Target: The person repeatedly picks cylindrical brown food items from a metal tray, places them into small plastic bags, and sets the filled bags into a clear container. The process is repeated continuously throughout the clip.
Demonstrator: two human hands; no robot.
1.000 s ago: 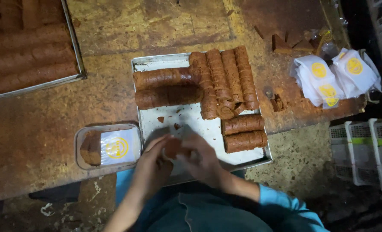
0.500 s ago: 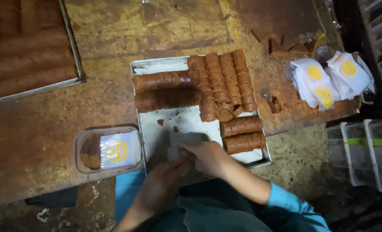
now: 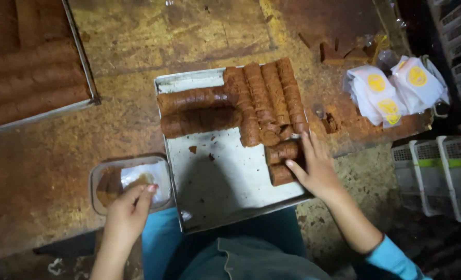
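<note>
1. On the worn brown table point(image 3: 49, 171) before us lies a metal tray point(image 3: 225, 181), its near edge overhanging toward our lap, so both hands reach it easily.
2. Our right hand point(image 3: 313, 168) rests at the tray's right side, fingers spread loosely over the two short brown rolls point(image 3: 282, 161) there, touching them; whether it grips one we cannot tell.
3. Our left hand point(image 3: 127, 212) reaches to the clear plastic box point(image 3: 129, 181) just left of the tray, thumb and forefinger pinched on a small brown piece point(image 3: 143, 180) over the white paper point(image 3: 147, 179) inside it.
4. Long brown rolls point(image 3: 261, 101) lie packed across the tray's far half, leaving the near half bare but for crumbs.
5. A second tray of rolls point(image 3: 33, 78) sits at far left, well apart.
6. White packets with yellow circles point(image 3: 391, 91) lie at far right, and white crates point(image 3: 437, 171) stand below the table edge; nothing blocks either hand.
</note>
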